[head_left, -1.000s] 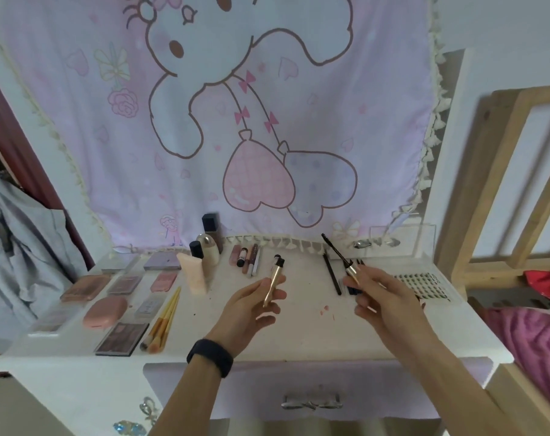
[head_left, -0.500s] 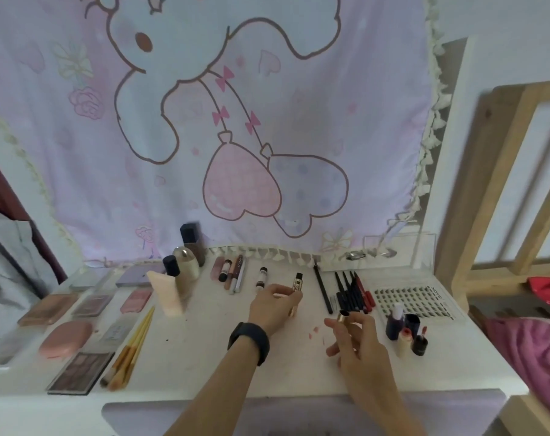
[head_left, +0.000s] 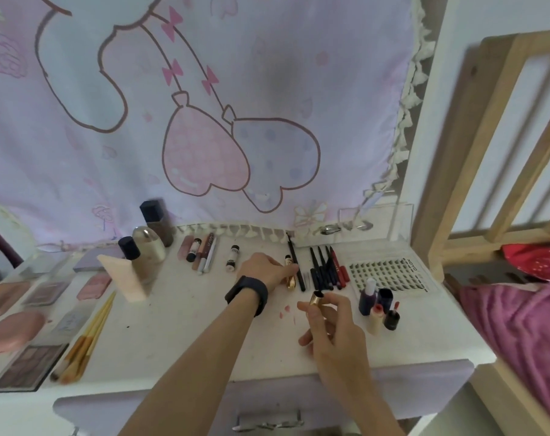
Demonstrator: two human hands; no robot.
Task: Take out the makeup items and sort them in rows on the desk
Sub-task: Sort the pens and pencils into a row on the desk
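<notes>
My left hand [head_left: 265, 269], with a black band on its wrist, rests low on the white desk [head_left: 185, 325] and grips a gold tube [head_left: 290, 278] that lies beside a thin black pencil [head_left: 296, 262]. My right hand [head_left: 331, 322] hovers above the desk's front right part and pinches a gold cap [head_left: 316, 299] between thumb and fingers. Right of the tube lies a row of dark pens and a red one [head_left: 328, 267]. Small tubes [head_left: 201, 253] lie in a row further left.
Palettes and compacts [head_left: 18, 313] and brushes [head_left: 84, 335] fill the desk's left side. Bottles [head_left: 147, 243] stand at the back left. Small bottles [head_left: 379, 305] and a lash tray [head_left: 388, 270] sit at the right. A wooden bed frame [head_left: 475, 152] borders the right edge.
Both hands came down from mid-air to the desk. My left hand carried the gold tube to the pencil row and laid it down; my right hand, earlier holding the wand up, now pinches the gold cap.
</notes>
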